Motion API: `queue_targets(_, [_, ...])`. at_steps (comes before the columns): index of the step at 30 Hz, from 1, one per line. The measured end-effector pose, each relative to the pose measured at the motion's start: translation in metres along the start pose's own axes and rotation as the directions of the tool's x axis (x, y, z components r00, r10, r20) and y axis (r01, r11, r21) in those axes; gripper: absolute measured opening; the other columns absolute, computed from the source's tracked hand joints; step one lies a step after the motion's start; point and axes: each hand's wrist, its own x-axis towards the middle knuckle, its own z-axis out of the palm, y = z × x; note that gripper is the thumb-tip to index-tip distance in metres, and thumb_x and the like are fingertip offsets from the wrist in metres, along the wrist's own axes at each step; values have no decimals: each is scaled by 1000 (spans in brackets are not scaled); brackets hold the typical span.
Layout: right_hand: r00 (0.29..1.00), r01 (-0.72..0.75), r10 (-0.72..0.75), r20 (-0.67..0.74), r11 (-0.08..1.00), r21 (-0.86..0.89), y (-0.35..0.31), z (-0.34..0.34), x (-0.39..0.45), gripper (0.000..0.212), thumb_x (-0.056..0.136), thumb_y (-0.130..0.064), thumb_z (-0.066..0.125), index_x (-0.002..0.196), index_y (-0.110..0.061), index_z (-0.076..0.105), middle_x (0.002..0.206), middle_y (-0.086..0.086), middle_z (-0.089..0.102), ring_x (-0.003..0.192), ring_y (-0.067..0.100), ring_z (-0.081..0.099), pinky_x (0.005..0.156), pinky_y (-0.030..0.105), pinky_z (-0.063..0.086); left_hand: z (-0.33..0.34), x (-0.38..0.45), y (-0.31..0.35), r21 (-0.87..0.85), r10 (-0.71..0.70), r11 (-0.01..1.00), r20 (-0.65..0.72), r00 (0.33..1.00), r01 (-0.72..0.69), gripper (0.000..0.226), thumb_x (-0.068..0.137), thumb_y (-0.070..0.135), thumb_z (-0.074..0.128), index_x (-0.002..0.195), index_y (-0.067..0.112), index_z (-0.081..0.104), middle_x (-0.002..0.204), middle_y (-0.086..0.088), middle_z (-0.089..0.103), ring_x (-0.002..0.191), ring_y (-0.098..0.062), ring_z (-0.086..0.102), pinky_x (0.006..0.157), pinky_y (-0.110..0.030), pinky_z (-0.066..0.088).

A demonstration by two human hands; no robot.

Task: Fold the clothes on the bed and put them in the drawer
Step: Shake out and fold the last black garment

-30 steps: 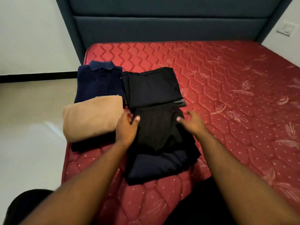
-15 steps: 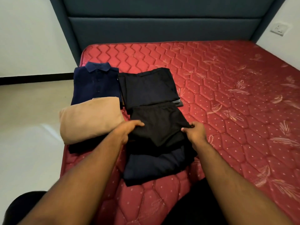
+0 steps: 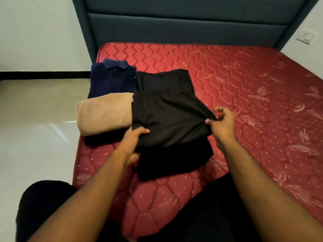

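Both hands hold the black cloth [image 3: 167,117] right beside the tan fold [image 3: 104,116]. The left hand [image 3: 134,142] grips one edge, the right hand [image 3: 221,121] pinches a corner, probably to carry it flat.

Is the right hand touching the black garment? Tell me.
Touching. The head view shows the right hand pinching the right edge of the black garment, with cloth between thumb and fingers.

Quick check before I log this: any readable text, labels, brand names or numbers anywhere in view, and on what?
None readable.
Mattress: pale stitched marks near its front edge, too blurred to read as words.
Wall socket: no legible marking.
Black garment held by left hand and right hand: no label visible.
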Motion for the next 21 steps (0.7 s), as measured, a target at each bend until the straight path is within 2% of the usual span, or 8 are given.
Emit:
queue_targets(3, [997,62,-34,63,859,-508,61,6,-34,54,76,0,69,125,-16,53,117,14,51,100,31,53,87,33,43,-24,-4,-62,310,10,948,-250,968,71,42,86,18,71,122,6,54,123,-18,63,93,-27,66,76,-30,52])
queue_targets(5, [955,295,-201,216,611,-735,79,17,-52,52,76,-12,71,126,-18,56,129,14,50,115,35,51,96,45,41,-37,-4,-83,740,354,672,-336,873,12,71,82,34,75,137,9,39,137,-19,49,116,-32,53,93,-37,44])
queue_targets(7, [839,539,-362,407,439,-719,84,37,-62,41,79,-22,65,120,-21,62,132,11,54,124,34,50,99,52,41,-39,0,-89,984,701,141,-24,713,-106,72,85,44,66,145,19,34,148,-14,39,131,-35,40,104,-48,38])
queue_targets(9, [771,635,-360,526,367,-679,86,59,-56,41,86,-33,48,123,-24,62,137,9,53,131,33,46,103,56,38,-32,20,-84,932,664,-273,363,654,-240,62,89,48,49,144,24,39,154,-9,35,140,-34,33,108,-57,32])
queue_targets(10, [754,657,-310,579,337,-675,88,69,-47,46,89,-39,40,129,-26,58,142,8,50,135,32,42,105,58,34,-28,34,-81,882,580,-382,460,672,-275,61,90,51,42,145,26,41,157,-7,32,144,-32,28,110,-60,27])
queue_targets(13, [725,688,-175,665,208,-695,113,90,-13,60,90,-60,30,146,-38,35,157,0,29,145,30,23,110,65,17,-29,81,-79,830,385,-492,479,789,-263,72,91,65,27,152,27,29,162,-1,17,150,-27,9,113,-64,10])
queue_targets(17, [702,709,-224,676,127,-694,146,95,5,67,90,-67,31,151,-42,20,162,-5,14,148,28,13,112,65,6,-51,112,-102,814,400,-501,520,755,-295,78,90,70,27,155,28,18,163,1,8,150,-25,4,113,-65,9])
queue_targets(21, [711,700,26,703,71,-711,136,102,10,69,90,-66,29,152,-38,16,161,-1,14,148,32,13,111,68,7,-42,120,-100,897,229,-320,387,893,-306,85,86,70,34,156,29,9,164,2,-6,149,-23,-14,104,-65,27])
